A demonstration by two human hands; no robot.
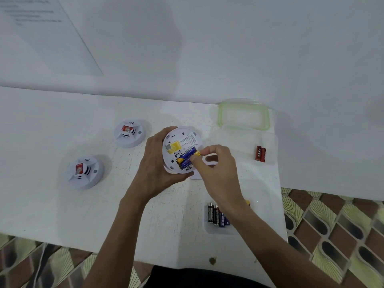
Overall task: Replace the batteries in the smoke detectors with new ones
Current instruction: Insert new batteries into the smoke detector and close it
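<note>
My left hand (154,163) grips a white smoke detector (182,142), turned back side up and held above the table. Two blue and yellow batteries (187,157) lie in its open compartment. My right hand (216,167) pinches the end of the upper battery with thumb and fingertips. Two more white smoke detectors stand face up on the table, one (129,133) at the back left and one (85,171) nearer on the left. A clear container (259,204) by my right wrist holds several black and blue batteries (217,215). Two red batteries (260,153) lie in another clear container (270,140).
A green-rimmed clear lid (244,116) lies at the back right, against the wall. A small white cover piece (196,175) lies under the held detector. The white table (52,204) ends at the right and front, over a patterned tile floor (332,225).
</note>
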